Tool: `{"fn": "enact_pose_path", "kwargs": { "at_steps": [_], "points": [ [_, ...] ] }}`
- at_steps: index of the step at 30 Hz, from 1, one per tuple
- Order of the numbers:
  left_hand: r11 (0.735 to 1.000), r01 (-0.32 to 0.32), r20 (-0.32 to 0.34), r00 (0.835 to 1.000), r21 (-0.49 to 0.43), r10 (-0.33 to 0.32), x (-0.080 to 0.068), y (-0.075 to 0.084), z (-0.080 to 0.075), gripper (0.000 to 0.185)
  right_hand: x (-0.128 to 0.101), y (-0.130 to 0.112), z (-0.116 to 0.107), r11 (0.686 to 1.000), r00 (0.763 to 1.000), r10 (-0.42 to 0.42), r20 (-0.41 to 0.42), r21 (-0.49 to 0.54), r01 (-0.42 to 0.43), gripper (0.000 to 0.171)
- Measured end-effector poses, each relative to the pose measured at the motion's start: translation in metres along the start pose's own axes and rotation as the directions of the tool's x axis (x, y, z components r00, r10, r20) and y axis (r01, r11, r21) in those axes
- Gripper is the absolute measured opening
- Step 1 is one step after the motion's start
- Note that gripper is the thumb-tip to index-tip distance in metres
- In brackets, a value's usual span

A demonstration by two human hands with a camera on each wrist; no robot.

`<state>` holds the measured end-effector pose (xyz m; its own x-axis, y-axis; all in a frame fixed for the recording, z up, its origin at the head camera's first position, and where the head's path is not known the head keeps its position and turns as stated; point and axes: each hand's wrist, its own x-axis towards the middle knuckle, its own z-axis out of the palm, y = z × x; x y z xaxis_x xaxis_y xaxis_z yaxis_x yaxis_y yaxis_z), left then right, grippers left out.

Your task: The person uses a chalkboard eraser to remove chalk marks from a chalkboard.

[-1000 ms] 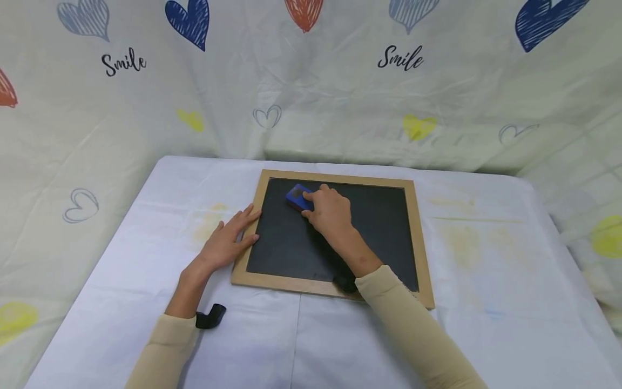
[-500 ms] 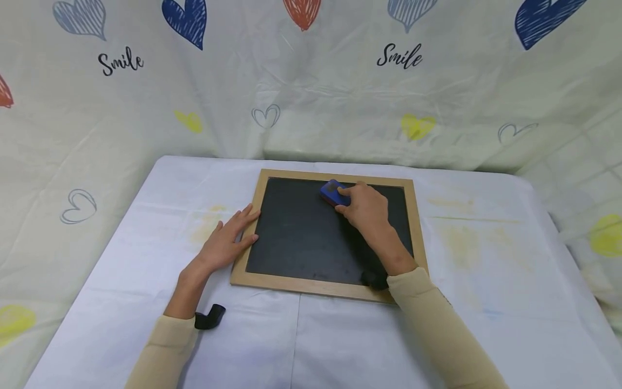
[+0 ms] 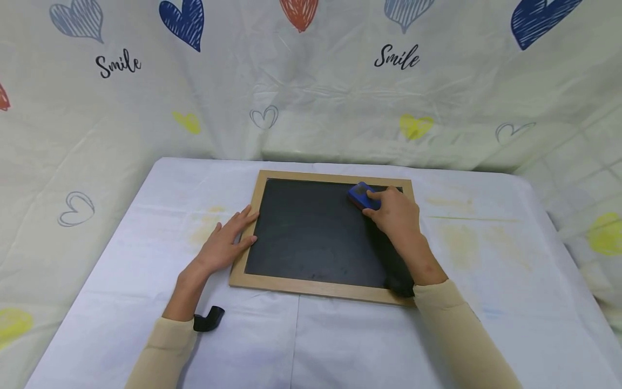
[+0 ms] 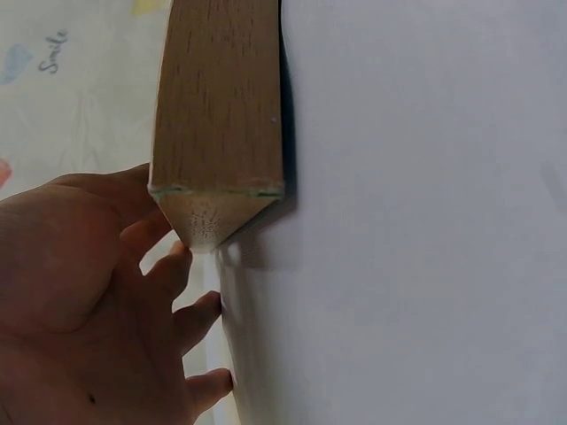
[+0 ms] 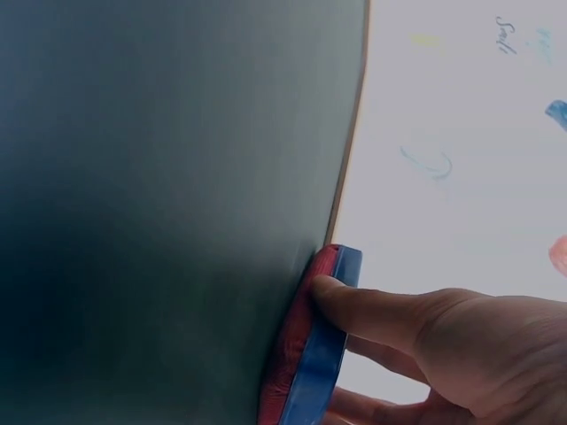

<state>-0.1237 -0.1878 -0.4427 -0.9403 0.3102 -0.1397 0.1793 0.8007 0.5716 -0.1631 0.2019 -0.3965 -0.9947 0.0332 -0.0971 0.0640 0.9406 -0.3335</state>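
two hands, one chalkboard, one eraser and one small black object are on the counter (image 3: 121,302), which is covered in a pale cloth. nearest, the black object (image 3: 209,319) lies on the cloth just beside the left sleeve cuff. a little farther, the left hand (image 3: 221,244) lies flat with fingers straight and spread, its fingertips (image 3: 249,216) touching the left side of the chalkboard's wooden frame; it has hold of nothing. the chalkboard (image 3: 311,232) lies flat at the middle of the counter, a dark slate-grey writing face inside a light wooden frame with mitred corners, the face looking wiped with faint smudges near its near edge. farther and to the right, the right hand (image 3: 396,213) has its grip curled on the eraser (image 3: 362,195), fingers pinching its sides and pressing it onto the far right corner of the board. the eraser is a small block, blue on top with a red pad beneath, the red side against the slate. behind the counter hangs one sheet (image 3: 311,81) printed with hearts and the word "smile".
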Motion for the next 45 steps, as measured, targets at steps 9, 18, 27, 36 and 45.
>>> {"fn": "enact_pose_path", "kwargs": {
  "at_steps": [9,18,27,36,45],
  "points": [
    [1.0,-0.004,-0.008,1.0,0.003,0.004,-0.001,0.001,0.001,0.066,-0.002,0.008,0.0,1.0,1.0,0.011,-0.004,0.006,-0.011,0.058],
    [1.0,0.006,-0.006,1.0,0.01,-0.006,-0.001,0.001,0.003,0.065,-0.007,0.03,-0.012,0.997,0.998,-0.042,-0.038,0.058,0.044,0.059],
    [1.0,-0.005,-0.005,1.0,0.002,0.005,-0.003,0.0,0.002,0.065,-0.025,0.067,-0.042,0.998,0.995,-0.011,-0.104,0.058,0.017,0.061],
    [1.0,-0.019,-0.01,1.0,-0.001,0.019,-0.002,0.001,0.0,0.066,-0.065,0.123,-0.056,0.994,0.986,0.106,-0.132,0.038,-0.102,0.066],
    [1.0,-0.018,-0.008,1.0,0.001,0.018,-0.001,0.001,0.0,0.065,-0.107,0.187,-0.07,0.948,0.942,0.319,-0.102,0.022,-0.318,0.078]
  ]
}}
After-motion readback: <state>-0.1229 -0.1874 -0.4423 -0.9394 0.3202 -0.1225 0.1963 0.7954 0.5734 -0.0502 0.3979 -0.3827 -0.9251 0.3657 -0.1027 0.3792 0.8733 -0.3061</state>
